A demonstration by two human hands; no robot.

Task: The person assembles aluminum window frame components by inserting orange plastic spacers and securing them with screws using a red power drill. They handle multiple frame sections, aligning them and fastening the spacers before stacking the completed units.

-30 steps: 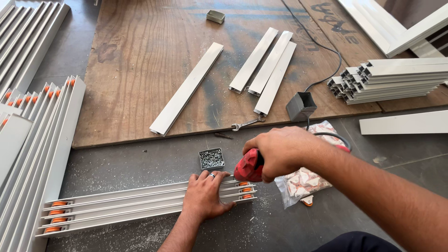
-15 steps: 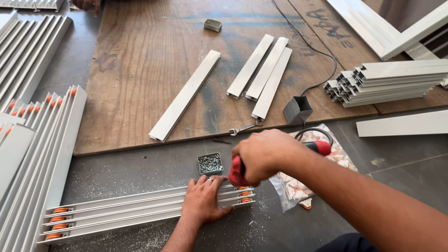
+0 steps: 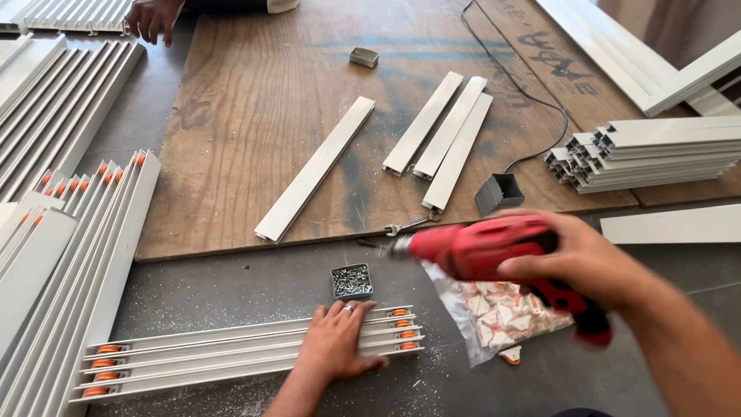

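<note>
Far left of the frame, long white aluminium track sections [image 3: 69, 224] are lying stacked lengthwise, some showing small orange rollers at their ends. At the upper left, another person's hand [image 3: 154, 15] is resting on the edge of the wooden board [image 3: 255, 93], beside more white rails. Lower left to centre, a bundle of white track profiles [image 3: 208, 359] with orange rollers at both ends is lying on the grey floor; the left hand [image 3: 340, 340] is pressing flat on it, fingers spread and palm down, gripping nothing, a ring showing on one finger. Just above that hand, a small square tray of screws [image 3: 352, 281] is sitting on the floor. On the board above, one long white flat strip [image 3: 316, 177] is lying diagonally, and three shorter strips [image 3: 448, 135] are lying side by side to its right. A small spanner [image 3: 409, 225] is lying at the board's lower edge. Right of centre, the right hand [image 3: 587, 259] is wrapping closed around a red power drill [image 3: 494, 247], its nose pointing left; the drill is blurred, so the bit is hard to make out. Beneath it, a clear plastic bag of white and orange fittings [image 3: 502, 316] is lying on the floor. At the right, a stack of white profiles [image 3: 648, 154] is resting on the board.
</note>
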